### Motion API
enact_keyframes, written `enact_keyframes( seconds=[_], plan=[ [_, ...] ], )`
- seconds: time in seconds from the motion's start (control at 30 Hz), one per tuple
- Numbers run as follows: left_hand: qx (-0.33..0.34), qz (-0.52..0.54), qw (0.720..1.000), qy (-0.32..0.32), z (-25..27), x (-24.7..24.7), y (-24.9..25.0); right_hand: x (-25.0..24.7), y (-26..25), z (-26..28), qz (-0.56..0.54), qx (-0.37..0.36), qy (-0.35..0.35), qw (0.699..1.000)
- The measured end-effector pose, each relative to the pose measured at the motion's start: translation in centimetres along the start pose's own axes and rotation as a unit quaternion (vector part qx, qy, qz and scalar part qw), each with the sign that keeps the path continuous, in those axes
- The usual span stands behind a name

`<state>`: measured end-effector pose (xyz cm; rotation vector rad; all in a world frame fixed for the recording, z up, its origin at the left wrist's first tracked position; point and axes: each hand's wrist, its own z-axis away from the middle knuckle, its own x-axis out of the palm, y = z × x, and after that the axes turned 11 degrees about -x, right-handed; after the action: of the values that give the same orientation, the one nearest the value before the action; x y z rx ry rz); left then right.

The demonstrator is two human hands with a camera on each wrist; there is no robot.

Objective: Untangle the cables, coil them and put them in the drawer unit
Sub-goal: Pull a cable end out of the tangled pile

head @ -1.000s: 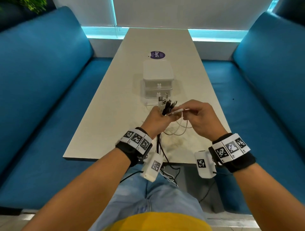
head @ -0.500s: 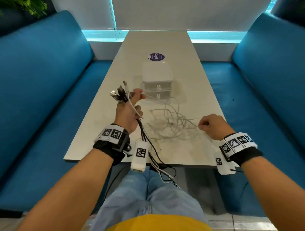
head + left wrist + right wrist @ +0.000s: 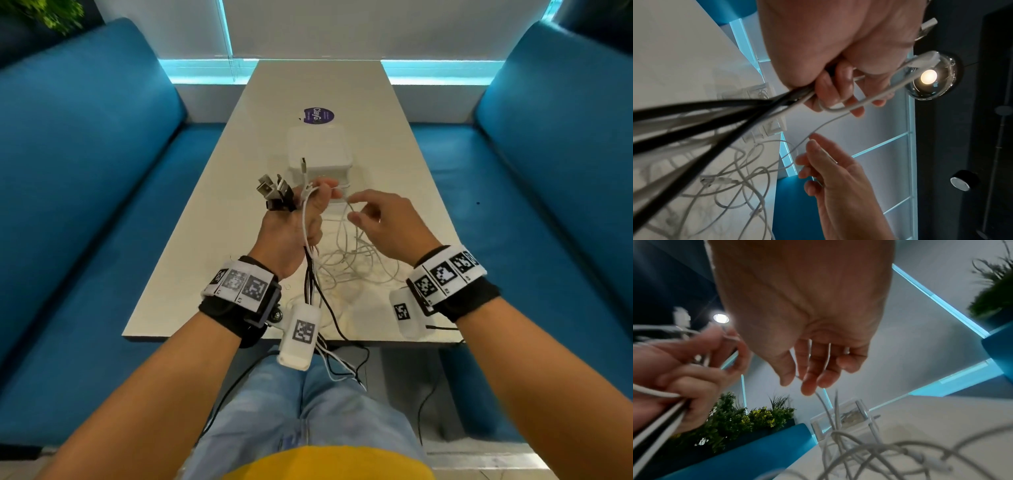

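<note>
While my left hand point(image 3: 291, 226) fists the plug ends point(image 3: 274, 190), sorted leads stay separate. Right hand point(image 3: 387, 226), fingers loosely spread, touches one white strand point(image 3: 818, 128) beside it to trace it.

Long pale table point(image 3: 212, 219) running between two blue benches. Sitting on it around the middle is a small white drawer unit point(image 3: 319, 150), and just past that there's a round purple sticker point(image 3: 318, 115). Nearer the front edge, a loose tangle of white cables point(image 3: 356, 270) is sprawled on the tabletop, with black cables point(image 3: 337, 329) trailing off that edge.
</note>
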<state>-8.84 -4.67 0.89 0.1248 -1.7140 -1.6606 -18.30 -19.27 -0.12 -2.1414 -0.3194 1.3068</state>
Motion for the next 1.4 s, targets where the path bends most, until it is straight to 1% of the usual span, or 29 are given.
enact_keyframes(
  seconds=[0.1,0.17,0.23,0.3,0.37,0.47,0.53,0.57,0.63,0.7,0.77,0.87,0.9,0.93,1.0,1.1,1.17,1.3,1.4],
  plan=[
    [0.018,-0.023,0.998,-0.054,0.2,-0.3,0.0,0.0,0.2,-1.0,-0.037,0.013,0.039,0.998],
    [0.030,-0.052,0.996,-0.065,0.1,-0.7,0.0,-0.3,0.3,-1.1,-0.061,0.013,0.045,0.997],
    [0.024,-0.085,0.995,-0.043,-0.3,-0.9,-0.4,-0.8,0.2,-0.8,-0.083,-0.008,0.059,0.995],
    [-0.006,-0.115,0.993,-0.003,-0.7,-0.4,-1.1,-1.2,-0.5,-0.4,-0.111,-0.031,0.067,0.991],
    [-0.031,-0.176,0.983,0.034,-1.1,0.7,-1.7,-1.4,-1.3,-0.1,-0.151,-0.063,0.071,0.984],
    [-0.029,-0.218,0.973,0.062,-1.4,2.1,-2.3,-2.1,-2.6,0.3,-0.216,-0.115,0.074,0.967],
    [-0.027,-0.225,0.971,0.071,-1.6,2.2,-2.5,-2.3,-3.2,0.6,-0.231,-0.124,0.081,0.962],
    [-0.030,-0.227,0.970,0.080,-1.6,2.2,-2.4,-2.2,-3.2,0.8,-0.225,-0.116,0.083,0.964],
    [-0.043,-0.222,0.969,0.100,-1.8,1.6,-2.5,-1.7,-2.4,1.1,-0.173,-0.079,0.067,0.980],
    [-0.058,-0.201,0.971,0.115,-1.7,0.9,-2.4,-1.1,-0.6,1.3,-0.114,-0.029,0.012,0.993],
    [-0.057,-0.180,0.976,0.104,-1.4,0.1,-2.3,-0.6,1.1,1.4,-0.079,0.009,-0.058,0.995],
    [-0.058,-0.132,0.987,0.072,-1.0,-0.9,-1.8,0.3,2.8,1.9,-0.021,0.024,-0.162,0.986],
    [-0.061,-0.124,0.988,0.064,-0.9,-1.1,-1.7,0.7,3.1,2.0,-0.001,0.024,-0.173,0.985],
    [-0.062,-0.119,0.989,0.064,-0.9,-1.3,-1.5,1.1,3.3,2.0,0.009,0.024,-0.165,0.986],
    [-0.059,-0.086,0.991,0.083,-0.9,-2.0,-1.1,1.4,4.2,1.7,0.016,0.045,-0.131,0.990],
    [-0.032,0.017,0.994,0.107,-0.9,-3.4,-0.5,0.9,6.5,1.2,0.052,0.114,-0.108,0.986],
    [-0.012,0.059,0.990,0.124,-0.8,-4.1,0.0,0.2,7.8,1.2,0.073,0.154,-0.098,0.980],
    [0.015,0.107,0.982,0.154,-0.9,-4.8,0.7,-0.8,9.2,1.0,0.112,0.225,-0.071,0.965],
    [0.029,0.140,0.976,0.164,-1.1,-5.4,1.0,-1.3,10.0,0.7,0.114,0.250,-0.026,0.961]
  ],
)
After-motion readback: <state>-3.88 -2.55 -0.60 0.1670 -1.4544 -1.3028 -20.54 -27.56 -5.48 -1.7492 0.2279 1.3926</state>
